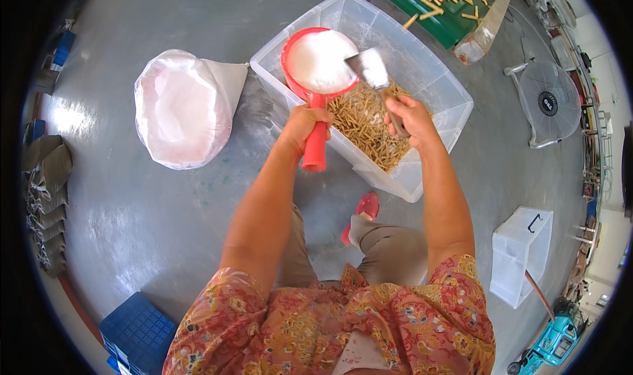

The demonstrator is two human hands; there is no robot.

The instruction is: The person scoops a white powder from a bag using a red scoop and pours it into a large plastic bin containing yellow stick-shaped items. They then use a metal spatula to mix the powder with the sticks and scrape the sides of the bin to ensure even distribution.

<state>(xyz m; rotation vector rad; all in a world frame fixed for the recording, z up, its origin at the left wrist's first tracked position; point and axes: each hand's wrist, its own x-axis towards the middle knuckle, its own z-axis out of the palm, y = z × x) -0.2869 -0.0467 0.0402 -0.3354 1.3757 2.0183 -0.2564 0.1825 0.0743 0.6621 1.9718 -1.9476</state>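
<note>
My left hand grips the handle of a red plastic scoop heaped with white powder. My right hand is closed around the brown handle of a flat metal scraper, whose blade carries white powder and meets the right edge of the scoop's bowl or overlaps it. Both tools are above a clear plastic bin, where many short tan sticks lie, dusted with powder in places. Left of the bin, an open white sack with a plastic liner holds more powder.
Tan sticks lie on a green surface beyond the bin. A fan and a clear box stand right; a turquoise vehicle is lower right. A blue crate sits lower left, near stacked sacks.
</note>
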